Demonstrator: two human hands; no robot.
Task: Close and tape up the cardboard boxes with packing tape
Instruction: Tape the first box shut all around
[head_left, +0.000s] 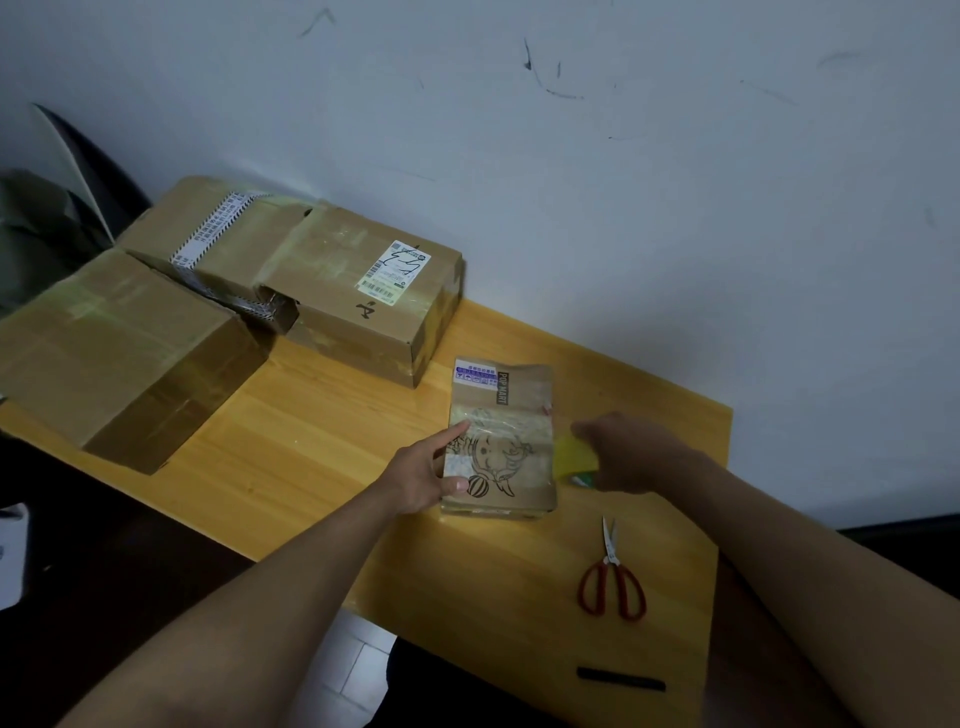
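Taping the small box (501, 441) near the table's (322, 415) right edge. The left hand (426, 475) steadies it with straight fingers; the right hand (631, 452) grips the tape roll (574, 457). Next, I'd guess, the strip needs cutting.

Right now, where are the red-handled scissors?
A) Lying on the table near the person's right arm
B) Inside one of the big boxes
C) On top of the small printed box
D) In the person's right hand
A: the scissors lie flat on the table, untouched, nearer than the right hand, which is by the small box.
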